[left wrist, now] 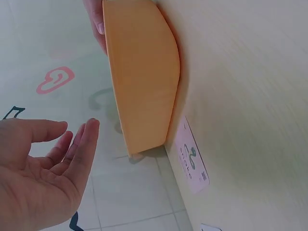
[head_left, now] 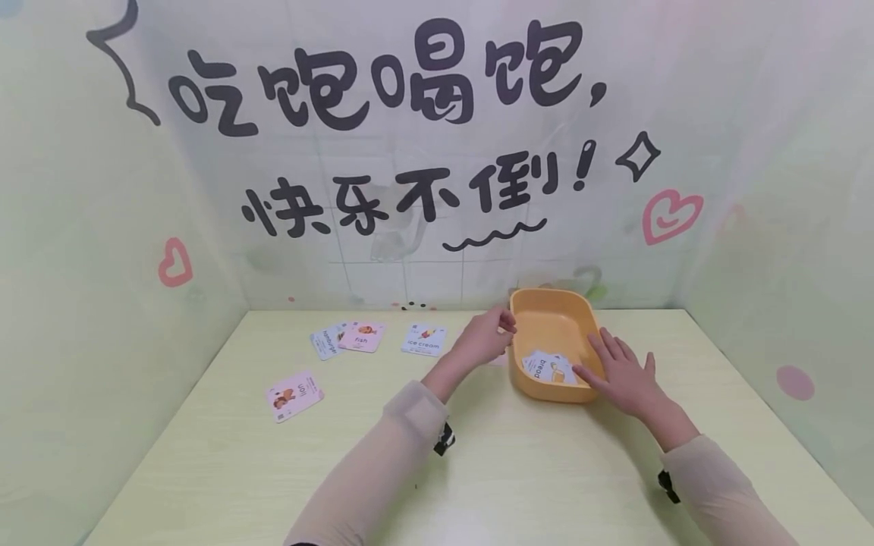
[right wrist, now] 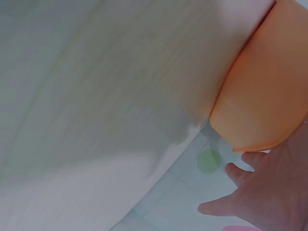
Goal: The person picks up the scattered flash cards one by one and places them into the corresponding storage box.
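Note:
An orange tray (head_left: 554,393) stands at the back right of the table with a bread card (head_left: 551,369) on other cards inside. My left hand (head_left: 486,336) is by its left rim; in the left wrist view the hand (left wrist: 53,175) holds nothing, fingers loosely bent, apart from the tray (left wrist: 144,77). My right hand (head_left: 624,379) rests at the right rim, thumb over the edge. In the right wrist view that hand (right wrist: 274,187) has spread fingers against the tray rim (right wrist: 262,147). A pink snake card (left wrist: 191,156) lies beside the tray, mostly hidden in the head view.
Left of the tray lie an ice cream card (head_left: 424,340), a fish card (head_left: 362,337) overlapping a hamburger card (head_left: 325,343), and, nearer the front, a lion card (head_left: 294,395). A printed curtain (head_left: 382,265) stands behind the table (head_left: 369,470), with side walls left and right.

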